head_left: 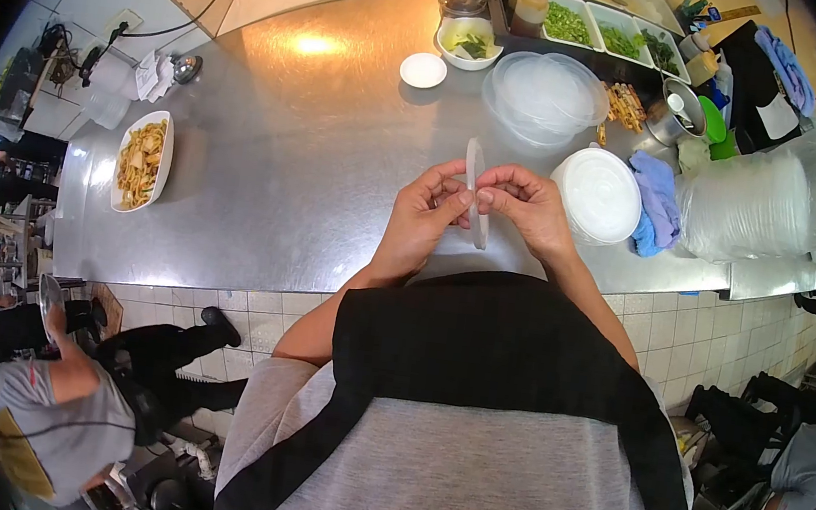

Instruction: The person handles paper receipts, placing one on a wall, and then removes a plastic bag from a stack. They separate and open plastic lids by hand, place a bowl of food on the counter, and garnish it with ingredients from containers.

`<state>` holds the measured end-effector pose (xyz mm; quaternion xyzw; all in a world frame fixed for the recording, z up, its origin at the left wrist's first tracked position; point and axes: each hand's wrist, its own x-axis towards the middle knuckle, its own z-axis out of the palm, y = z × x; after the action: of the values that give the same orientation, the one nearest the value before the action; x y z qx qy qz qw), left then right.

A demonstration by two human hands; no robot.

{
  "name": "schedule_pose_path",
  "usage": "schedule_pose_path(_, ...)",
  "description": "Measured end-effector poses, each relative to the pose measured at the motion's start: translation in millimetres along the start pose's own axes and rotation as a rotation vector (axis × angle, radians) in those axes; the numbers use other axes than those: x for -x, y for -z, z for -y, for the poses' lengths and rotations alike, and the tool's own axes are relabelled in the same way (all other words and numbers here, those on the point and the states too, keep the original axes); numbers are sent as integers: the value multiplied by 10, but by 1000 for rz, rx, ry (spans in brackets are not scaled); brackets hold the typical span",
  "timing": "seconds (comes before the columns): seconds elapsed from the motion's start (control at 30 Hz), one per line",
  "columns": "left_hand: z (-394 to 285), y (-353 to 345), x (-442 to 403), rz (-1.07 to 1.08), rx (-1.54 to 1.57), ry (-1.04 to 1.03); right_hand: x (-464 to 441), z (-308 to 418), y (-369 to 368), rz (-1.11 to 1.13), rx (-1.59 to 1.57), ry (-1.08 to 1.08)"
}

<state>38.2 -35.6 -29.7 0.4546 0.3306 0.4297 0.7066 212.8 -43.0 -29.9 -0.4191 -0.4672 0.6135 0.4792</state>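
Observation:
In the head view, a round translucent plastic lid stands on edge between my two hands, above the front of the steel counter. My left hand pinches it from the left with thumb and fingers. From the right, my right hand pinches the same lid. Whether it is a single lid or a few pressed together, I cannot tell. Just beyond my right hand lies a pile of clear round lids. A round tub with a white lid stands to the right of that hand.
On the steel counter are a dish of noodles, a small white dish and a bowl of greens. Blue cloths and bagged containers sit at right. Trays of chopped greens line the back. Co-workers stand behind me.

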Motion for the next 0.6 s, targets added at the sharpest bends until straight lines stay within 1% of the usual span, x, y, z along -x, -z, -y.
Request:
schedule_pose_path(0.13,-7,-3,3,-1,62,31,-1,14,-13,-1,8,2)
schedule_pose_path(0.23,-21,13,7,-12,103,73,1,-10,-50,28,24,48)
schedule_pose_path(0.6,-56,7,22,-1,114,124,10,49,-45,16,78,-45)
